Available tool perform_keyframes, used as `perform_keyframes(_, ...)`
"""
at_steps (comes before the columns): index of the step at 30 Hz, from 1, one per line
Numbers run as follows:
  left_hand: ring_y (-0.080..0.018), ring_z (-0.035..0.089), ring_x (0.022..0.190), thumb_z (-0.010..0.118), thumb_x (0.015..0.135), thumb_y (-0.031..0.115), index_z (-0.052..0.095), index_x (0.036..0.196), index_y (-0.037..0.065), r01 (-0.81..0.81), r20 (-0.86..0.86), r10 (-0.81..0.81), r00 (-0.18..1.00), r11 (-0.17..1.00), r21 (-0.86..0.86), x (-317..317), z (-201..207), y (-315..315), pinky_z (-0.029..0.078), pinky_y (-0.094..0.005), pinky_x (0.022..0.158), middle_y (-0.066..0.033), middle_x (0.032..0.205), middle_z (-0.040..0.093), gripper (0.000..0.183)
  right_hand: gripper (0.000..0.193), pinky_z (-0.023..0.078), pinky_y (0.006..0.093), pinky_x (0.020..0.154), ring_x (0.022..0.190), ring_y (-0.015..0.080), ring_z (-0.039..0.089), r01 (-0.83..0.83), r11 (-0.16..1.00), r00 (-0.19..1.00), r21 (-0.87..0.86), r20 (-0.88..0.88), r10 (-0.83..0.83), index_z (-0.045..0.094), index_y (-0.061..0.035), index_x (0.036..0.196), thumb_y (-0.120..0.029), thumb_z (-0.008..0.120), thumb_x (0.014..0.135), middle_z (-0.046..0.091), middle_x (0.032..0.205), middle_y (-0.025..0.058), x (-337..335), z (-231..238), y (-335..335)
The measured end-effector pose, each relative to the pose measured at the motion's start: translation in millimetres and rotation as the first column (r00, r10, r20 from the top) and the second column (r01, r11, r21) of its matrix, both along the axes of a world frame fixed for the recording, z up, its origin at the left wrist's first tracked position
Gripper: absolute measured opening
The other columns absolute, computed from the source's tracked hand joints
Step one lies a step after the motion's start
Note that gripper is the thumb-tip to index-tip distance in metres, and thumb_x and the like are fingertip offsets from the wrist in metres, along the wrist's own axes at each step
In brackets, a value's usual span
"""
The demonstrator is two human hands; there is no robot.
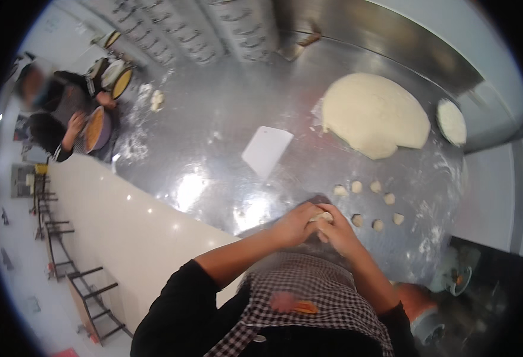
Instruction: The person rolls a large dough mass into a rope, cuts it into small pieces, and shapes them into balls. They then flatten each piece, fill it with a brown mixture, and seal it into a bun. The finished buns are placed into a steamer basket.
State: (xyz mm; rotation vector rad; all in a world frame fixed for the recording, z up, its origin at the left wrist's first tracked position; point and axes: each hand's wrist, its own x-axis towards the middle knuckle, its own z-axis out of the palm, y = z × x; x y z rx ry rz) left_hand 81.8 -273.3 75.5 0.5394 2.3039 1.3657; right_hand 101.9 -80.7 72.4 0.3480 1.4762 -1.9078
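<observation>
A small pale lump of dough is pinched between both my hands at the near edge of the steel table. My left hand closes on it from one side, fingers bent. On the other side my right hand is curled around it, and much of the lump is hidden by the fingers. Several small dough pieces lie just right of my hands in two loose rows. Farther off spreads a large slab of dough. A white flat scraper rests on the metal left of the slab.
Flour dusts the steel table. A white bowl of flour stands at the far right. Stacked metal containers line the back, with a brush beside them. At the left another person handles a bowl of orange-brown filling.
</observation>
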Motion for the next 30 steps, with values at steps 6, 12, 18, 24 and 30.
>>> perform_keyframes(6,-0.0281,0.067,0.094,0.067,0.091,0.007,0.066,0.117,0.003,0.018,0.084,-0.015,0.996,0.999,-0.030,-4.7,41.8,7.4,0.053,-0.0362,0.079,-0.0169,0.109,0.068,0.027,0.034,0.053,0.0312,0.085,0.097,0.0197,0.067,0.096,0.953,0.926,0.288,-0.377,0.021,0.061,-0.0037,0.121,-0.025,0.067,0.096,0.069,0.106,0.0126,3.7,21.2,-6.0)
perform_keyframes(12,-0.0210,0.064,0.087,0.059,0.100,0.016,0.061,0.112,-0.001,0.123,0.311,-0.067,0.948,0.979,-0.165,-3.4,46.0,10.8,0.052,-0.0340,0.078,-0.0156,0.100,0.068,0.021,0.023,0.052,0.0325,0.073,0.084,0.0184,0.066,0.065,0.935,0.933,0.349,-0.354,0.068,0.063,-0.0026,0.105,-0.022,0.067,0.094,0.069,0.093,0.0103,4.6,35.4,-2.8)
perform_keyframes(18,-0.0220,0.064,0.092,0.053,0.102,0.021,0.059,0.117,0.000,0.214,0.547,-0.192,0.815,0.977,0.025,-0.4,23.8,8.5,0.051,-0.0359,0.083,-0.0128,0.103,0.068,0.027,0.020,0.052,0.0333,0.071,0.079,0.0192,0.066,0.009,0.909,0.927,0.416,-0.344,0.149,0.064,-0.0043,0.100,-0.023,0.067,0.093,0.069,0.087,0.0092,9.6,32.4,-1.4)
perform_keyframes(24,-0.0209,0.063,0.089,0.052,0.101,0.023,0.060,0.119,0.004,0.305,0.589,-0.250,0.768,0.952,0.007,-2.1,12.8,-0.8,0.051,-0.0363,0.083,-0.0125,0.101,0.068,0.027,0.023,0.053,0.0335,0.069,0.077,0.0202,0.068,0.021,0.936,0.884,0.350,-0.444,0.146,0.064,-0.0027,0.103,-0.021,0.068,0.092,0.070,0.088,0.0119,12.0,28.7,-6.1)
perform_keyframes(30,-0.0150,0.060,0.079,0.055,0.102,0.018,0.062,0.104,0.000,0.159,0.661,-0.304,0.686,0.949,0.272,-3.1,49.7,-8.3,0.051,-0.0317,0.075,-0.0050,0.087,0.063,0.020,0.023,0.052,0.0345,0.071,0.080,0.0214,0.067,-0.016,0.929,0.867,0.369,-0.458,0.197,0.066,-0.0025,0.102,-0.023,0.069,0.091,0.070,0.089,0.0121,3.8,27.6,11.2)
